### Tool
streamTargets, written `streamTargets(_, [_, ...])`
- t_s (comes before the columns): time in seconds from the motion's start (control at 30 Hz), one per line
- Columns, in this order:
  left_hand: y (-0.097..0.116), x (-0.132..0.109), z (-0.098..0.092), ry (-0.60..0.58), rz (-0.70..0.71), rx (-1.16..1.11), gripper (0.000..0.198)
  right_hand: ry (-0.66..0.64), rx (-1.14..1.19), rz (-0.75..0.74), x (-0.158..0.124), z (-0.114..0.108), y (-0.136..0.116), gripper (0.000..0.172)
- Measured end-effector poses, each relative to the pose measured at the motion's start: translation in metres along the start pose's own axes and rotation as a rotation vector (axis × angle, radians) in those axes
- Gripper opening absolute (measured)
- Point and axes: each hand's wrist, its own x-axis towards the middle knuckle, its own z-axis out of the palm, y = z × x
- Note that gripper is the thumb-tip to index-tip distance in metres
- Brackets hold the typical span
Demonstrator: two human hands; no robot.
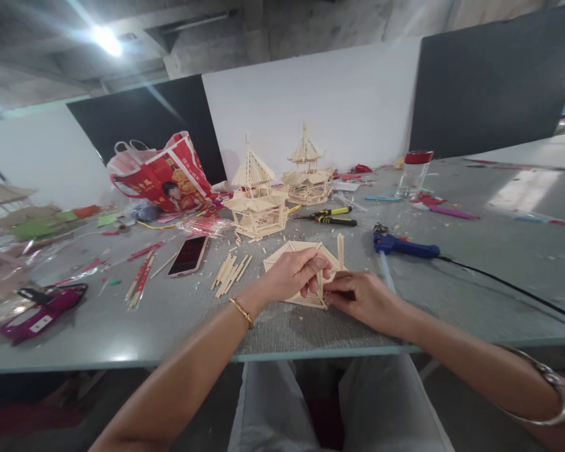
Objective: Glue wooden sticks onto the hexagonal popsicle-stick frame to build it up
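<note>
nearest us, our pale trousers (268,405) show below the edge of the grey table (428,298). a gold bangle (241,312) circles our left wrist and a silver bangle (558,392) our right arm. the six-sided stick base (277,258) lies flat on the table in front of us, partly hidden by our hands. our left hand (292,273) is over it, fingers curled in and thumb bent toward them; we cannot tell whether they grip anything. our right hand (367,301) is at the base's right side, thumb and fingertips drawn close together, but we cannot tell what is between them. just beyond its fingers an upright stick (340,251) rises.

left of the base we have loose sticks (232,275), then a phone (188,255); farther left lies a purple object (42,314). on the right is a blue glue gun (412,247) with a black cord.

farther off, yellow-and-black pliers (336,220) lie near two stick pavilions with pointed roofs, one nearer (257,207) and one behind it (308,172). a red bag (169,179) leans at their left; a clear jar (409,182) with a red lid stands at their right. behind everything on our table we see white and black panels.
</note>
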Motion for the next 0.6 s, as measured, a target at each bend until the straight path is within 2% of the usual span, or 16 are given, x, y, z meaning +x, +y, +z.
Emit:
streamTargets(0.27, [-0.0029,0.0004,-0.0002,0.031,0.025,0.215,0.038,-0.002,0.043,0.003,-0.0002,-0.0004,0.0007,0.026])
streamTargets(0.6, [-0.0005,0.0013,0.0006,0.035,0.033,0.295,0.034,-0.010,0.103,0.005,-0.0002,0.0004,0.0025,0.025])
